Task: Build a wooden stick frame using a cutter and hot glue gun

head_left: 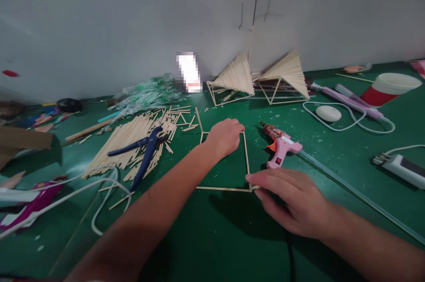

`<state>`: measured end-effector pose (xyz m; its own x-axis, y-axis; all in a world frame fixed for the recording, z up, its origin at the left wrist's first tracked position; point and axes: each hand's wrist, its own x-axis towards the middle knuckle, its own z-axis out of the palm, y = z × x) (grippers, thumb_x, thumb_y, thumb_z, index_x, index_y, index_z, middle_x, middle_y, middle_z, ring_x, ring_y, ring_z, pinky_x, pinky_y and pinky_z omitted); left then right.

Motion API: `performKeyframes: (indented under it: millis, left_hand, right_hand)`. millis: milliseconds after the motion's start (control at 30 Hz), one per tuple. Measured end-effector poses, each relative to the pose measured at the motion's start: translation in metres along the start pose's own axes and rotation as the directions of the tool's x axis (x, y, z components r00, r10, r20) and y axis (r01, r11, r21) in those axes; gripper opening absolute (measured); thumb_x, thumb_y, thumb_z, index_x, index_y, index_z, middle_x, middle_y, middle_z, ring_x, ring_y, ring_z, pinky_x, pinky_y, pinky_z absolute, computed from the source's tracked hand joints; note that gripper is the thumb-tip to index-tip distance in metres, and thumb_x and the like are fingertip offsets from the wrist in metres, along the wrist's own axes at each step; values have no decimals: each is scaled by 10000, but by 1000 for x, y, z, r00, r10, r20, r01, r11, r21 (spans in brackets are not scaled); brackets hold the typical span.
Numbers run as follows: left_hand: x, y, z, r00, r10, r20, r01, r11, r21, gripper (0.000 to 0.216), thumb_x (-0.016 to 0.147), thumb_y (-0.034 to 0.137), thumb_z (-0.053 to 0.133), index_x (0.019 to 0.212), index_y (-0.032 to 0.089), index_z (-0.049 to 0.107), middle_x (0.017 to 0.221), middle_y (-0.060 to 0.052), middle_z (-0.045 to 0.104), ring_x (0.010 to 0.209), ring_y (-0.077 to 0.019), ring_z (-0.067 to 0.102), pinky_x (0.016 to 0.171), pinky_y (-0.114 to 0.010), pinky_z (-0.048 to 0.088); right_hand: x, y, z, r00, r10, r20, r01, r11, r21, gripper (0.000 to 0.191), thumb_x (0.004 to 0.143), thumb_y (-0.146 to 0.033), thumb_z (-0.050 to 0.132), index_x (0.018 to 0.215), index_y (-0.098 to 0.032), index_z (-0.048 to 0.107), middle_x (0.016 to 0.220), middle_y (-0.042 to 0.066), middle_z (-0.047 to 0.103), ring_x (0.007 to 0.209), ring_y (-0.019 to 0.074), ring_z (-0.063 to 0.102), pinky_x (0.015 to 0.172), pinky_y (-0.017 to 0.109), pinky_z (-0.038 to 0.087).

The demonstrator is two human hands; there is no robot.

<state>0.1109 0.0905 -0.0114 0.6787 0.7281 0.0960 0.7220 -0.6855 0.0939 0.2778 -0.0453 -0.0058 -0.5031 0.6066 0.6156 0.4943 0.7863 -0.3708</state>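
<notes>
A square frame of thin wooden sticks (247, 158) lies flat on the green table (212, 237). My left hand (225, 137) rests curled on the frame's far edge, fingers pressed down on the top stick. My right hand (292, 200) presses its fingertips on the frame's near right corner, fingers held together. A pink glue gun (281, 147) lies on the table just right of the frame, untouched.
A heap of loose wooden sticks (133, 140) with blue cutters (146, 153) on top lies to the left. Two finished stick fans (259, 76) stand at the wall. White cables (99, 189), a purple tool (33, 204), a white mouse (328, 113), a red-and-white tub (392, 88) surround.
</notes>
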Motion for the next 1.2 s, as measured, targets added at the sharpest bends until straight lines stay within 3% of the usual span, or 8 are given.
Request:
performKeyframes:
  millis: [300,467,900,1200]
  left_hand:
    - [7,-16,2,998,55,30,-53,998,-45,323,848,169,482,1130,192,636,1067,-74,642,1008,-222,580,871,-346,474]
    - [10,-16,7,997,77,24,-75,996,-53,261,854,172,468,1011,198,675,1030,-74,640,984,-222,573,857,-354,468]
    - [18,-8,14,998,-7,-61,2,997,-82,202,738,68,467,849,175,597,896,-69,606,883,-219,530,771,-348,447]
    - [25,-10,9,1000,0,-11,-1,995,-101,185,741,66,469,792,170,613,863,-81,629,866,-231,562,765,-362,464]
  right_hand:
    - [-2,2,2,1000,17,-18,-16,999,34,312,861,-104,516,1160,-190,529,944,38,726,793,129,675,676,259,525]
    - [-1,1,2,1000,9,-28,-9,999,31,307,857,-108,522,1153,-192,533,933,40,730,792,130,681,670,260,526]
    - [0,3,4,1000,6,-19,-6,1000,16,298,855,-105,522,1144,-175,537,936,38,728,783,131,674,669,268,521]
    - [0,2,2,1000,7,-8,-7,1000,-5,276,868,-119,512,1137,-176,541,920,35,729,761,124,671,641,257,511]
